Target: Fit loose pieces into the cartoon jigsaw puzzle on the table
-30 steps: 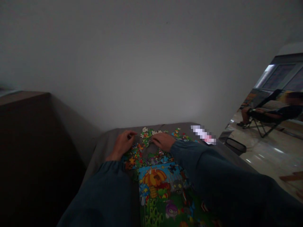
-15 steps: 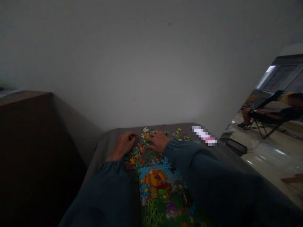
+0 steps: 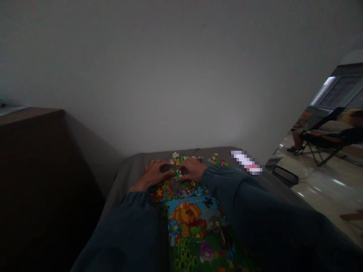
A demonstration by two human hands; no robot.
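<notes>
Loose jigsaw pieces (image 3: pixel 164 190) in many colours lie heaped on a grey cloth-covered surface. My left hand (image 3: pixel 154 173) curves over their left side, thumb and forefinger apart, with nothing visible between them. Facing it, my right hand (image 3: pixel 194 169) is bent into a C shape, its fingertips among the pieces. A green-and-white jigsaw piece (image 3: pixel 178 175) shows between the two hands, by the right fingertips; whether a finger touches it is unclear. Closer to me lies a partly assembled puzzle or picture sheet (image 3: pixel 187 213) with a pumpkin and cartoon figures, partly under my right sleeve.
More jigsaw pieces (image 3: pixel 218 160) lie at the back right, beside a blurred white-and-pink object (image 3: pixel 246 162). A wall (image 3: pixel 181 75) rises behind the grey surface (image 3: pixel 127 170). A dark cabinet (image 3: pixel 34 158) stands left. At far right, a person (image 3: pixel 340 134) sits in a folding chair.
My left hand has come right and lower, its thumb and forefinger spreading from a near pinch. My right fingers have curled, and the green-and-white jigsaw piece now shows between the hands.
</notes>
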